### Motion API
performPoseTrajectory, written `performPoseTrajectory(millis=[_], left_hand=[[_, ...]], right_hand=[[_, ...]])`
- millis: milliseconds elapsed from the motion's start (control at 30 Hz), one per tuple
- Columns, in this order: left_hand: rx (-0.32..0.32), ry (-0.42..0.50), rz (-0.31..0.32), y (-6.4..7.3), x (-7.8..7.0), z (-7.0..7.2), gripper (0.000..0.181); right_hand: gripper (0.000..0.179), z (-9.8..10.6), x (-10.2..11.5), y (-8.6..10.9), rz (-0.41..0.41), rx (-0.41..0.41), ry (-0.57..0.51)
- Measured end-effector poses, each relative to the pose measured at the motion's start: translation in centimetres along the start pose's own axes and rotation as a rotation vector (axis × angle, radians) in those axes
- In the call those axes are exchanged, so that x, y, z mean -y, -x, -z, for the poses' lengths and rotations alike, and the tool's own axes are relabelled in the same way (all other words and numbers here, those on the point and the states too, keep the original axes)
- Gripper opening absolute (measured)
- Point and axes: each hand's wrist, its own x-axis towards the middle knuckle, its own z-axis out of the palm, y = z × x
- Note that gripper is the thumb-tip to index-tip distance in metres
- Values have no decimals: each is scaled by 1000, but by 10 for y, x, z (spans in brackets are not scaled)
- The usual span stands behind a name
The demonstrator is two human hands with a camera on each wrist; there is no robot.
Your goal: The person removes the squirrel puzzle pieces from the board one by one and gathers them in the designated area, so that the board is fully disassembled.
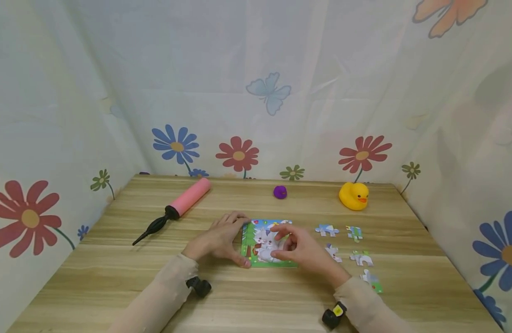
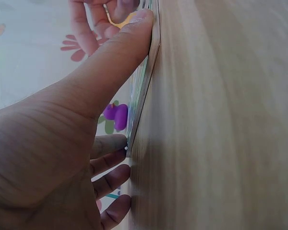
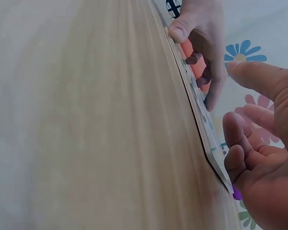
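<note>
A jigsaw puzzle in a flat tray (image 1: 253, 256), picturing white cartoon animals on green, lies mid-table. My left hand (image 1: 223, 238) grips its left side, thumb on the near corner and a fingertip at the far one. In the left wrist view the thumb (image 2: 127, 40) presses along the tray's edge. Over the puzzle's right part hovers my right hand (image 1: 302, 247), thumb and index finger apart with nothing between them. Its other fingers (image 3: 235, 160) curl loosely close to the tray's surface. Part of the puzzle is hidden under this hand.
Several loose jigsaw pieces (image 1: 361, 258) lie right of the tray, one partly behind the right hand. A yellow rubber duck (image 1: 352, 196) and a small purple duck (image 1: 280, 192) stand farther back. A pink hand pump (image 1: 191, 198) with a black nozzle lies at the left.
</note>
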Motion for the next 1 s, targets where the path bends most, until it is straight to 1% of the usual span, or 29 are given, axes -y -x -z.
performPoseTrajectory(millis=[133,467,733,867,1000], left_hand=[[0,-3,5,1,0,0,131],[1,0,12,-1,2,-2,131],[2,-2,17,-1,1,-2,131],[3,-9,16,0,0,-1,131],[4,-11,13,0,-1,-1,131]], right_hand=[[60,-4,-3,-1,1,13,25],[63,-13,-3,-3,-15,-18,119],[63,-21,-4,-5,15,-41,242],[63,-21,-3,-5,27,-43,270],[58,-21,-2,-4,44,-44,294]])
